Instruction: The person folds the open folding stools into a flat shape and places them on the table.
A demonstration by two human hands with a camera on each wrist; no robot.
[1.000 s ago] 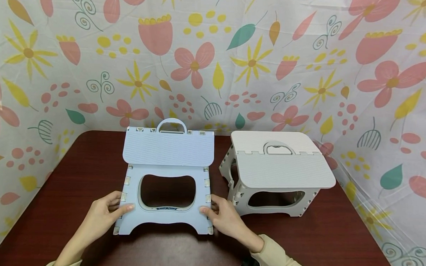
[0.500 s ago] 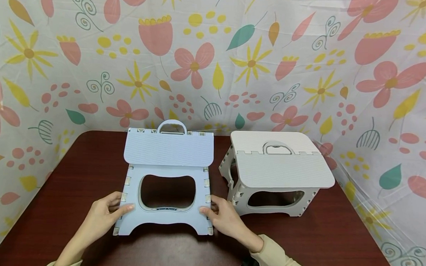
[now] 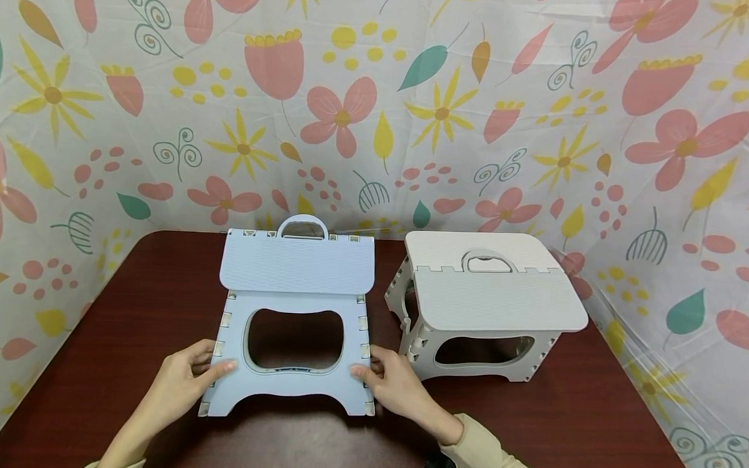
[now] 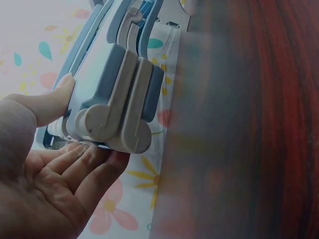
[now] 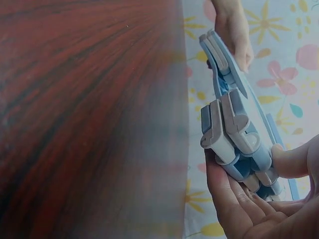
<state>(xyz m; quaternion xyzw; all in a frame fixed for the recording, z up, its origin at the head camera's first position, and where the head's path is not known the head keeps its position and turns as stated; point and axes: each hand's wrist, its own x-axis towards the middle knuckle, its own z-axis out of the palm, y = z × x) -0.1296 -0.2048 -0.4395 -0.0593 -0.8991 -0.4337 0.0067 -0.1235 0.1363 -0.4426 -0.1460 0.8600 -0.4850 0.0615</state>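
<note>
Left hand (image 3: pixel 174 380) at 8 o'clock, right hand (image 3: pixel 400 384) at 4, pinching the blue stool (image 3: pixel 296 279); seems like steadying, next probably needs even hands.
</note>
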